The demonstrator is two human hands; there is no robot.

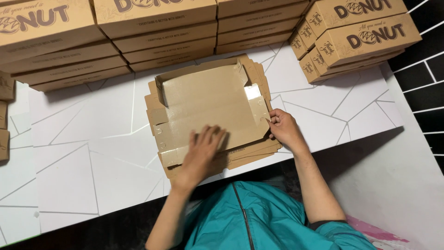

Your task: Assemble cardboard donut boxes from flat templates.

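A flat brown cardboard box blank point(208, 99) lies partly folded on top of a stack of more flat blanks point(252, 153) in the middle of the white table point(92, 153). Its far and left flaps stand up. My left hand point(202, 153) presses flat, fingers spread, on the near part of the blank. At the blank's right edge, my right hand point(283, 127) pinches the right side flap point(258, 106), which is bent upward.
Stacks of closed brown printed boxes line the far edge of the table point(162, 32), with another pile at the far right point(356, 32) and a few at the left edge point(4, 115). A black tiled wall point(425, 83) is on the right.
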